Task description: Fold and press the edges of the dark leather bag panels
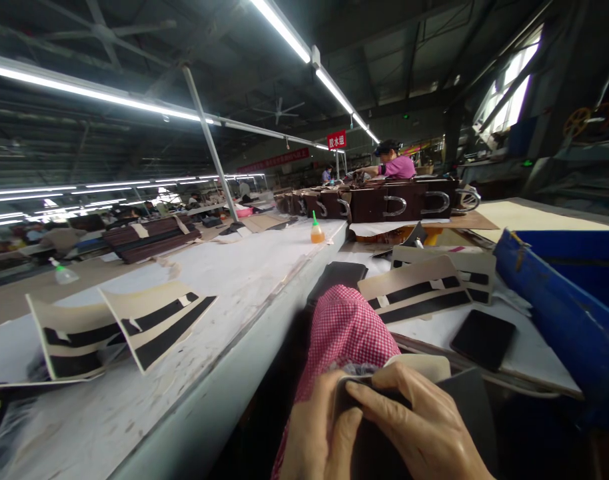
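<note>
My left hand (pixel 320 423) and my right hand (pixel 427 420) are together at the bottom of the head view. Both are closed on the top edge of a black leather-like panel (pixel 377 450), with thumbs and fingertips pressing along its edge. The lower part of the panel runs out of the frame. Just behind the fingers shows the cream edge of another piece (pixel 424 365). Red-and-white checked cloth (pixel 347 327) rises behind my hands.
Curved cream panels with black strips (pixel 157 323) stand on the long white table (pixel 254 280) at left; similar panels (pixel 419 290) lie at right near a black phone-like slab (pixel 483 339). A glue bottle (pixel 317 231), blue bin (pixel 559 293), brown cases (pixel 384 202) and a person (pixel 399 167) are beyond.
</note>
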`<state>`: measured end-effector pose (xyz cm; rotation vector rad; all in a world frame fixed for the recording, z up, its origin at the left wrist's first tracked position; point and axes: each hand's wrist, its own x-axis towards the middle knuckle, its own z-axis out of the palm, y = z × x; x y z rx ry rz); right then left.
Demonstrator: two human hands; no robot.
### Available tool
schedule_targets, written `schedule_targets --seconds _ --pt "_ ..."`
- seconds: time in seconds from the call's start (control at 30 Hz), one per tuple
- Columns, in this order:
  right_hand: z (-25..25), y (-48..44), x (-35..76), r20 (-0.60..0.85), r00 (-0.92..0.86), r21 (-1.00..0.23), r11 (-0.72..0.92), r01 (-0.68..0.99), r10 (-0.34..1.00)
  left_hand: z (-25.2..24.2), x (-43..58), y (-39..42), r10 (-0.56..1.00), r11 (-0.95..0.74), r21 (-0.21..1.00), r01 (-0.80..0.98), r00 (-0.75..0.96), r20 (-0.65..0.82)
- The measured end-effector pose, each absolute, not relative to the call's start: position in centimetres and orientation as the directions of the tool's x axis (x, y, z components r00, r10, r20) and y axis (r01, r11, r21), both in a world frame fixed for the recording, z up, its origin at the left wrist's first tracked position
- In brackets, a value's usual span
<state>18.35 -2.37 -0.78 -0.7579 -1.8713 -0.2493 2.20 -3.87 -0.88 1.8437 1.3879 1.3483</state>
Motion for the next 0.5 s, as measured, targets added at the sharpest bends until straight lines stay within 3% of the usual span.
schedule_targets --seconds 0.33,0.5 --pt "-0.70 -2.53 18.03 0.876 -0.246 -0.241 0.819 0.520 0.414 -1.18 1.67 -3.47 0.885 -0.400 0.724 0.562 0.032 0.464" --pt "-0.29 -2.79 17.62 0.860 -0.247 -0.283 0.820 0.498 0.447 -0.97 1.46 -3.07 0.880 -0.457 0.751 0.477 0.119 0.460"
